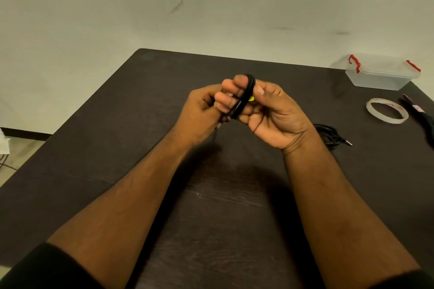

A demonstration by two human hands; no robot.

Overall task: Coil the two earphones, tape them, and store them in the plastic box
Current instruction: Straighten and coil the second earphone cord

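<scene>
A black earphone cable [245, 95] is wound in loops around the fingers of my left hand [206, 110], held above the middle of the dark table. My right hand [274, 112] pinches the same coil from the right, and a small yellow bit [251, 98] shows between the fingers. A loose end of cable hangs below my left hand. A second black earphone [331, 135] lies bunched on the table just right of my right wrist, its jack plug pointing right. The clear plastic box [380, 74] with red clips stands at the far right. A roll of clear tape [387, 110] lies in front of it.
Black-handled scissors [420, 115] lie at the right edge beside the tape. The dark table [117, 136] has its far edge near a pale wall, and its left edge drops to the floor, where some cables and a white object show.
</scene>
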